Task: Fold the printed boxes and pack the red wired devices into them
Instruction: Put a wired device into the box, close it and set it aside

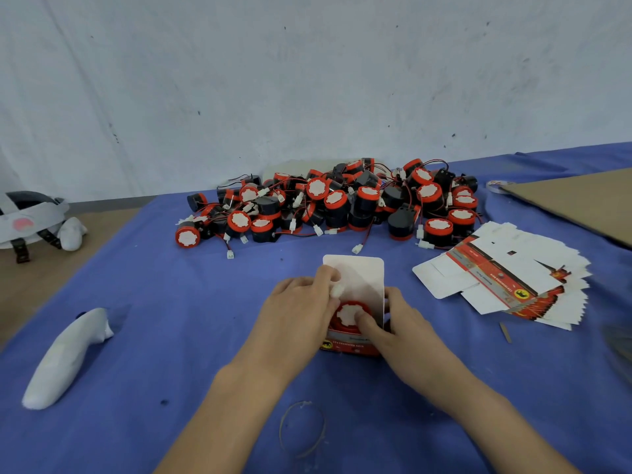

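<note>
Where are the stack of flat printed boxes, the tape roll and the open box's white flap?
stack of flat printed boxes [489, 273]: head view, red band of top sheet.
tape roll [491, 188]: head view, left rim.
white flap [359, 268]: head view, bare upper middle.

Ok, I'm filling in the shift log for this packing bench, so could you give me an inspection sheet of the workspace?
Surface: blue cloth-covered table, some dark specks.
Job's things: printed red and white cardboard box, flap open, one round red wired device inside; pile of red and black devices behind; fanned stack of flat box blanks at right.
Clutter: white cloth-wrapped object at left; thin wire loop near front; brown cardboard sheet and tape roll far right.
Grips: left hand and right hand both hold the box; right thumb presses the device.
Cables: thin red and black leads with white plugs tangled through the pile.
Surroundings: pale scuffed wall; white headgear on the brown surface at left.
</note>
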Demonstrator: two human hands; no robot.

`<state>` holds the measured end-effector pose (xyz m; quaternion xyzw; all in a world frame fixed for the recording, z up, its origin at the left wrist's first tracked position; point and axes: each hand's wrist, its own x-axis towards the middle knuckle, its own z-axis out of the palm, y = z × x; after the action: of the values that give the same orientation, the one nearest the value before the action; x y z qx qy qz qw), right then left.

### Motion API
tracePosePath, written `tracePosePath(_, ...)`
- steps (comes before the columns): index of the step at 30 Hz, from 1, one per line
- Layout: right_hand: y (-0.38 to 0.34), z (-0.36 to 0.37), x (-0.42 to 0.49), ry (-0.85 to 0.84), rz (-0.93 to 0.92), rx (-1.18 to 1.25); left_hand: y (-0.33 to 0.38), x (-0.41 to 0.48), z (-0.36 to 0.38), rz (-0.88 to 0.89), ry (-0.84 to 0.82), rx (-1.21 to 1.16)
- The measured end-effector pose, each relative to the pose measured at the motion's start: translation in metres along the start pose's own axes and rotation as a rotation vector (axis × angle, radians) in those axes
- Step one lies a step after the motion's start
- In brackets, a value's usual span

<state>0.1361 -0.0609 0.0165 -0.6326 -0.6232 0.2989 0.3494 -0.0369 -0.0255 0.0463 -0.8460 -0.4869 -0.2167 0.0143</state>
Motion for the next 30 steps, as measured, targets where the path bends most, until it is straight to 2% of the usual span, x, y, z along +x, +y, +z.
tracePosePath(6, -0.001, 0.0, -0.001, 0.015, 0.003, -0.01, 0.002, -0.002, -0.001, 0.029, 0.023, 0.069)
tracePosePath(9, 0.0, 0.0, 0.0, 0.015, 0.003, -0.003, 0.0, -0.001, -0.003, -0.045, 0.004, 0.081)
tracePosePath(14, 0.001, 0.002, 0.0, 0.034, 0.0, -0.003, 0.0, 0.0, -0.007, -0.145, -0.078, 0.051)
tracePosePath(20, 0.0, 0.003, 0.0, 0.037, -0.002, -0.02, 0.005, 0.004, -0.001, -0.154, -0.217, 0.247)
tracePosePath(28, 0.001, 0.001, 0.0, 0.044, -0.011, -0.023, 0.0, 0.003, -0.017, -0.156, -0.164, 0.013)
tracePosePath(30, 0.001, 0.0, -0.001, 0.043, -0.011, -0.016, -0.003, 0.002, -0.023, -0.173, -0.108, -0.047)
